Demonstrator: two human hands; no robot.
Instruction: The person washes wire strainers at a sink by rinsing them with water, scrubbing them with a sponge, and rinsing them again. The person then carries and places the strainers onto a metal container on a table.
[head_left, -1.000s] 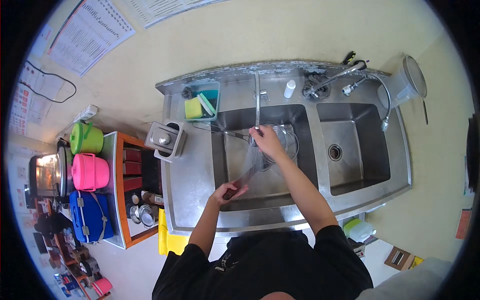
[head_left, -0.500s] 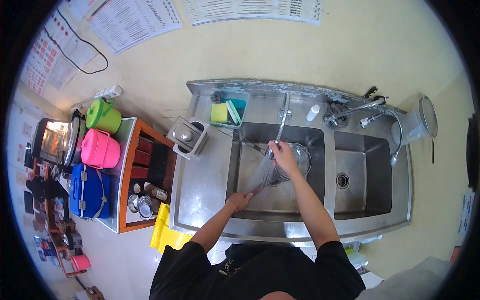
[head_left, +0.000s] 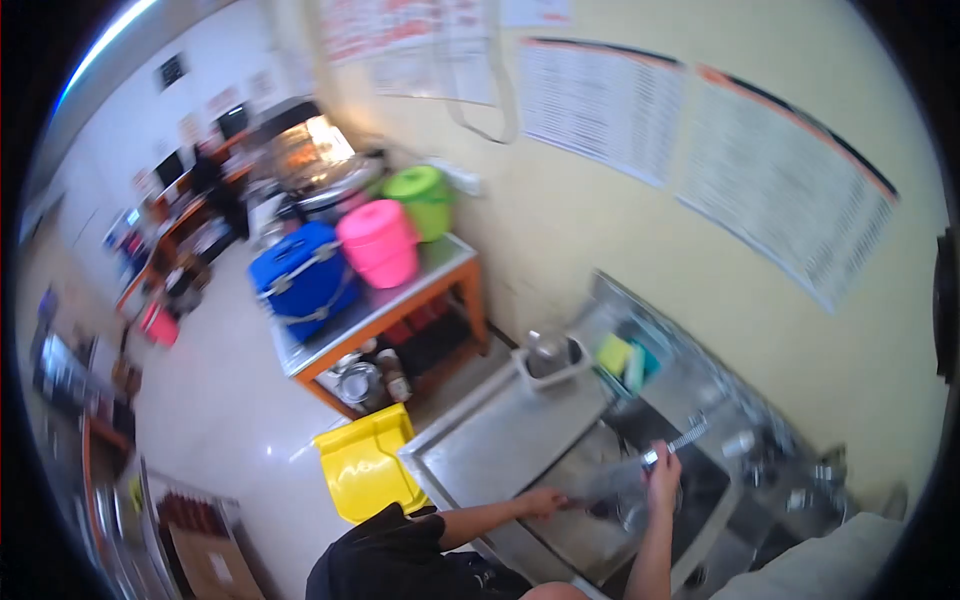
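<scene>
My right hand (head_left: 661, 474) is closed around the end of a metal spray hose (head_left: 690, 432) above the left sink basin (head_left: 575, 540). Water seems to stream from it toward my left hand (head_left: 543, 503). That hand is wrapped round a thin, brownish, long-handled utensil (head_left: 578, 503); motion smears its far end, so its kind is unclear. On the drainboard stands a rectangular metal container (head_left: 552, 365). Behind the basin, a teal tub (head_left: 645, 362) holds a yellow sponge (head_left: 614, 353) and a brush. A white bottle (head_left: 740, 444) is near the hose.
Left of the sink, an orange-framed table (head_left: 375, 330) carries a blue cooler (head_left: 303, 280), a pink bucket (head_left: 378, 243) and a green bucket (head_left: 420, 202). A yellow plastic bin (head_left: 370, 465) is on the floor beside the sink. Printed sheets (head_left: 600, 105) hang on the wall.
My view has swung left and up, bringing more of the room in and shifting the sink to the lower right. Both hands keep their holds on the hose and the utensil.
</scene>
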